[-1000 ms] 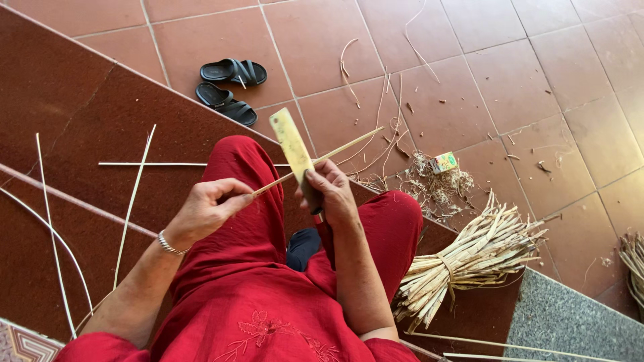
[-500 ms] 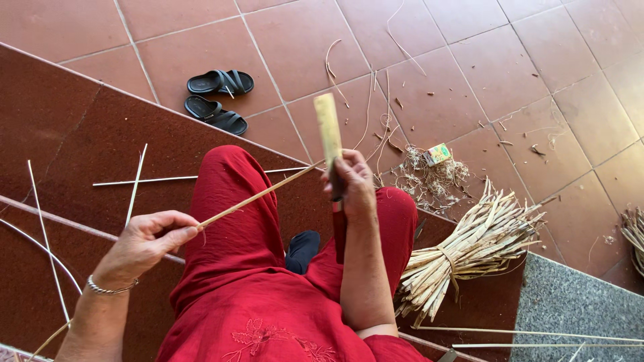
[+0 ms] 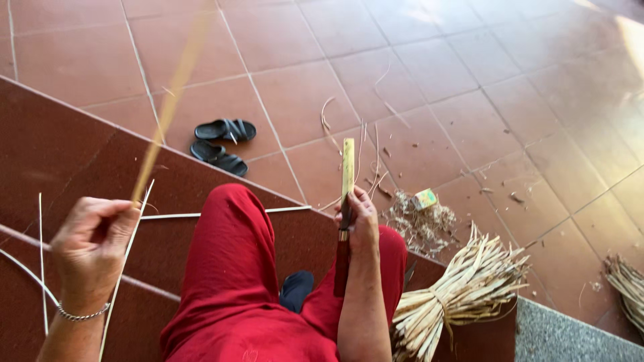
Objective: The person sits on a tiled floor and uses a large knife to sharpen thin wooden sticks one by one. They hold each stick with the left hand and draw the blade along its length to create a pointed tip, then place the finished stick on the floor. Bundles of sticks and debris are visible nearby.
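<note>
Blurred strip (image 3: 171,100) raised; knife (image 3: 346,201) upright.

1. Soft daylight fills the room, and it is bright enough to see well.
2. A white glare washes out the floor tiles (image 3: 624,40) at the top right.
3. The thin strip (image 3: 171,100) is blurred.
4. Shadows are faint.
</note>
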The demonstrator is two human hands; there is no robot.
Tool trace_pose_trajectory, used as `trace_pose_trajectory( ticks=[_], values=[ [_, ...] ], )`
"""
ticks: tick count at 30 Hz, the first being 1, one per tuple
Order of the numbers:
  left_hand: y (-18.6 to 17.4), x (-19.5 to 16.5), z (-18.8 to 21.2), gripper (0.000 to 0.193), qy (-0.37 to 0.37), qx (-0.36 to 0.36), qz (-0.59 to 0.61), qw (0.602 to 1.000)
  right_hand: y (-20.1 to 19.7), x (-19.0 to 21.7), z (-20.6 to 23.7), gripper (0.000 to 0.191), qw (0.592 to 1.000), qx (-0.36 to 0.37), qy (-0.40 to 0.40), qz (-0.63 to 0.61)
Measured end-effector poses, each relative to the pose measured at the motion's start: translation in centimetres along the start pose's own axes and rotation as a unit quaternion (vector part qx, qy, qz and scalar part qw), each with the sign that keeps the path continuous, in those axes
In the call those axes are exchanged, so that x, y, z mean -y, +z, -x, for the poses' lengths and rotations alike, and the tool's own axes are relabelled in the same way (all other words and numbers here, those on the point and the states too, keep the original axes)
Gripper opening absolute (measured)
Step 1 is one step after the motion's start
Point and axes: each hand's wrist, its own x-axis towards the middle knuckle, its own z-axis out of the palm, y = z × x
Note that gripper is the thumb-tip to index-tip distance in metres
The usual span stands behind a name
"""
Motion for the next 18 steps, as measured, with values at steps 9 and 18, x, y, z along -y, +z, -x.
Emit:
trace_pose_trajectory(
  ticks=[9,18],
  values=[
    [2.2,-5.0,-5.7,0.006,0.137,-0.084,0.194,0.968,3.0,-0.2,1.1,0.046,0.992,0.111,0.023,-0.063],
    [18.1,-4.7,-0.3,0.009,-0.398,-0.003,0.595,0.698,7.2,-1.5,3.7,0.062,0.984,0.150,0.098,-0.002]
  ],
)
